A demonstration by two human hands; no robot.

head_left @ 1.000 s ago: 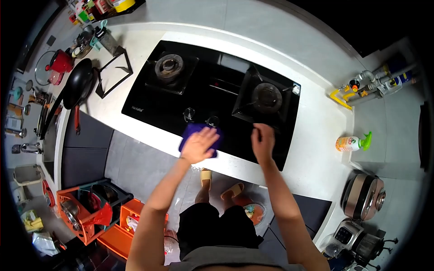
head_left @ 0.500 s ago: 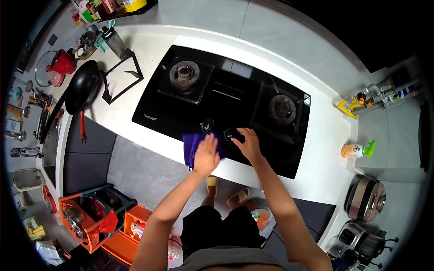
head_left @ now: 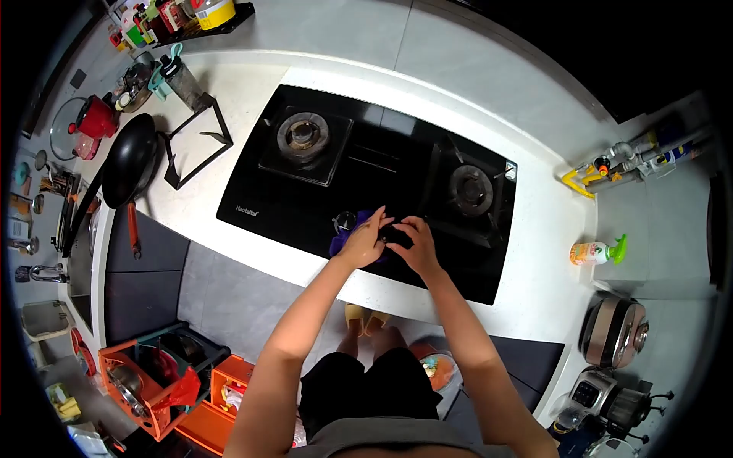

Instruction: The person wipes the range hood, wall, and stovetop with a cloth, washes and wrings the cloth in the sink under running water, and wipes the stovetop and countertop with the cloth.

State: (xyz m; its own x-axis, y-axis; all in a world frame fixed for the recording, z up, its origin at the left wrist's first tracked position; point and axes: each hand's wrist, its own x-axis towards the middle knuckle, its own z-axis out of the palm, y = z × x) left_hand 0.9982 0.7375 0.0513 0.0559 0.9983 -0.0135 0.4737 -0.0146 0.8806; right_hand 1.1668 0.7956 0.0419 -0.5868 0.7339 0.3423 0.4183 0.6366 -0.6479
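Observation:
On the black glass gas hob (head_left: 305, 200), my left hand (head_left: 364, 243) lies over a bunched purple cloth (head_left: 337, 246), its fingers reaching toward the right control knob (head_left: 390, 233). Part of the cloth is hidden under that hand. My right hand (head_left: 417, 246) has its thumb and fingers curled around the same knob, which the fingers partly cover. Just left of my left hand is the other control knob (head_left: 344, 221), with purple cloth against it.
Left and right burners (head_left: 303, 135) (head_left: 470, 191) sit behind my hands. A black wok (head_left: 130, 162) and a pot stand (head_left: 200, 145) rest on the left counter. A spray bottle (head_left: 595, 252) stands at right; orange crates (head_left: 145, 374) are on the floor.
My left hand has moved forward and right toward the right knob, and the purple cloth has gone from the counter edge onto the hob, more bunched. My right hand stays at the knob. My feet are closer together.

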